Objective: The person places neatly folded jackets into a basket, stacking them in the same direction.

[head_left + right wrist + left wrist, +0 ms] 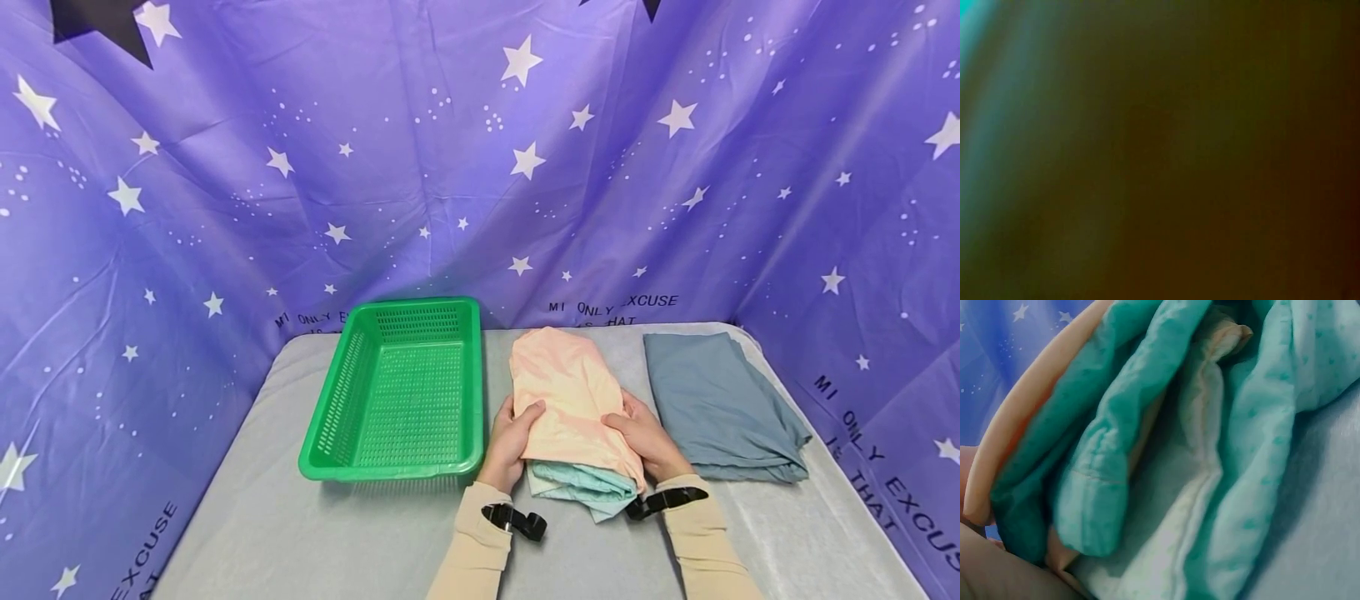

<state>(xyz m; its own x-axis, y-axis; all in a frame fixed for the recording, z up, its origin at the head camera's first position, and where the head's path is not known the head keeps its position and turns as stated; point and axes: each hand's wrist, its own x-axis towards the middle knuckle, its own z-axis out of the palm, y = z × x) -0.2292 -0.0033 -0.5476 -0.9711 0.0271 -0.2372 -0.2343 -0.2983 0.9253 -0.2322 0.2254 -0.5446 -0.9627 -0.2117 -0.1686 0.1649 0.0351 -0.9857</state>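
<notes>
A folded bundle of cloth [566, 387], peach outside with mint-green layers [588, 483] showing at its near end, is held between both hands. The left hand [513, 442] grips its left side, thumb on top and the other fingers underneath. On the right side the right hand [648, 437] holds it the same way, thumb over the peach face. The left wrist view shows the bundle's folded mint layers [1104, 487] with small printed marks, a peach edge and a pale inner layer. The right wrist view is dark and blurred, blocked at close range.
An upright green plastic basket [480, 400] with perforated walls stands left of the bundle, nothing in it. To the right lies a folded grey-blue cloth [720, 408]. Both are on a table with a light grey cover [360, 542]. Purple star-patterned curtains [420, 183] surround the table's back and sides.
</notes>
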